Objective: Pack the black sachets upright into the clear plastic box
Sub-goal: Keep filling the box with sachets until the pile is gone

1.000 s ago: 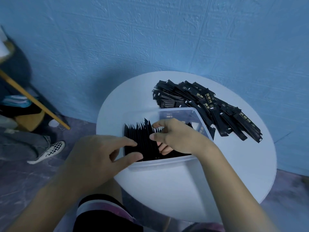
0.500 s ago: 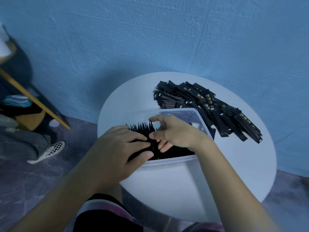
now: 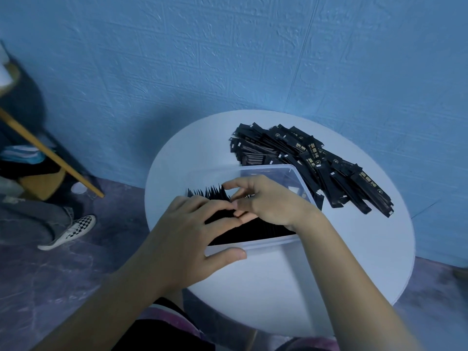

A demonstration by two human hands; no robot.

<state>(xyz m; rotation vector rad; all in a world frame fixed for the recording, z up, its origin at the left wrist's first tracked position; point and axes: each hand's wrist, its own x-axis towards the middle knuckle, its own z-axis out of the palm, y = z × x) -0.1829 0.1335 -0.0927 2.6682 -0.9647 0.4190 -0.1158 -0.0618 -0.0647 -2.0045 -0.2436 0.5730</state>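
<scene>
- With the left hand [image 3: 182,239]: now spread flat over the upright sachets [image 3: 258,229], thumb on the near rim of the clear plastic box [image 3: 273,243]; a second ago, out at the box's left wall.
- With the right hand [image 3: 271,201]: stays in the row, fingers curled among the sachet tops; cannot tell if pinching any.
- Unchanged: loose sachets [image 3: 316,158] heaped on the white table [image 3: 354,262], behind and right of the box.

One clear plastic box [image 3: 266,243]; one round table [image 3: 354,254]; two hands, left hand [image 3: 182,236] and right hand [image 3: 268,201]; one pile of loose sachets [image 3: 316,158], perhaps forty; one row of upright sachets [image 3: 253,230], too dense to count; one checkered shoe [image 3: 73,231]
</scene>
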